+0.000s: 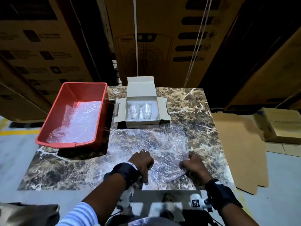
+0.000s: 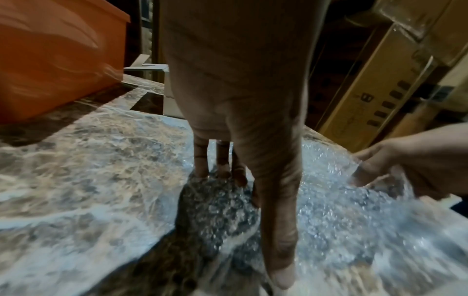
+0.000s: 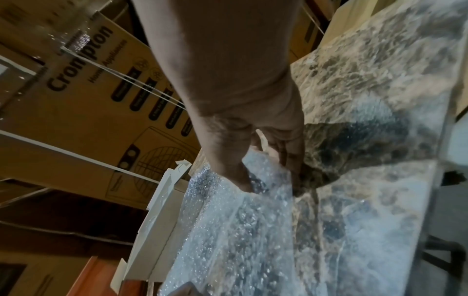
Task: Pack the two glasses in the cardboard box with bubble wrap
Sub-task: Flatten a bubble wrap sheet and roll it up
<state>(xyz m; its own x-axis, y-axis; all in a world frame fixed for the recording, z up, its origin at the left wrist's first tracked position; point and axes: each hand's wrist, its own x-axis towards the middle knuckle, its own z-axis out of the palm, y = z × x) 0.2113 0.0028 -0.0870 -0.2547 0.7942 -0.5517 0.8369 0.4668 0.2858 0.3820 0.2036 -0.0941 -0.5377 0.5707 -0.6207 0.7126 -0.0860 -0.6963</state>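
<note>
Two clear glasses stand side by side in the open cardboard box at the back of the table, on a bubble wrap lining. A loose bubble wrap sheet lies spread on the marble table in front of the box. My left hand rests on the sheet's near part, its straight fingers pressing down on it. My right hand pinches the sheet's near right edge between thumb and fingers and lifts it slightly.
A red plastic bin with more bubble wrap stands at the table's left, partly over the edge. Large printed cartons are stacked behind the table. Flattened cardboard lies on the floor to the right.
</note>
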